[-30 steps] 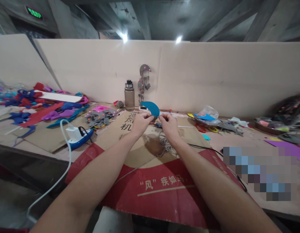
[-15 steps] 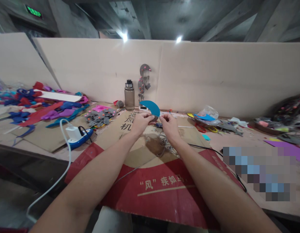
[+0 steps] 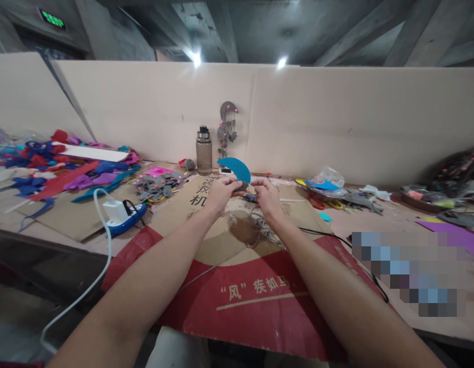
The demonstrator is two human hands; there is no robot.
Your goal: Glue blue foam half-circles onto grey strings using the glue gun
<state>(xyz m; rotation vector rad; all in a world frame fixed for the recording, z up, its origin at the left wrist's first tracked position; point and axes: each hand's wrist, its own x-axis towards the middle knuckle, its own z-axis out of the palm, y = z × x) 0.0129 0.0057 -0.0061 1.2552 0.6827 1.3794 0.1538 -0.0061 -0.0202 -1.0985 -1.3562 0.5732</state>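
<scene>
A blue crescent-shaped piece (image 3: 237, 168) is pinched by its lower end in my left hand (image 3: 222, 195), raised above the cardboard sheet (image 3: 260, 312). Just right of that end, my right hand (image 3: 268, 198) has thumb and fingertips pressed together; what they pinch is too small to make out. The two hands are close together at the same height. Below and between them, a tangle of grey cord (image 3: 262, 230) lies on the cardboard, beside a small dark item (image 3: 251, 197) near the right fingertips.
A bottle (image 3: 204, 152) stands at the back by a hanging grey crescent ornament (image 3: 229, 111). Felt scraps (image 3: 83, 179) and a blue power strip (image 3: 125, 222) lie left. Right are red and yellow scissors (image 3: 334, 203), a plastic-covered plate (image 3: 329, 191) and purple felt (image 3: 455, 236).
My right hand's fingers have shifted slightly to the left and curled a little. The blue crescent has moved very slightly left and stays in my left hand.
</scene>
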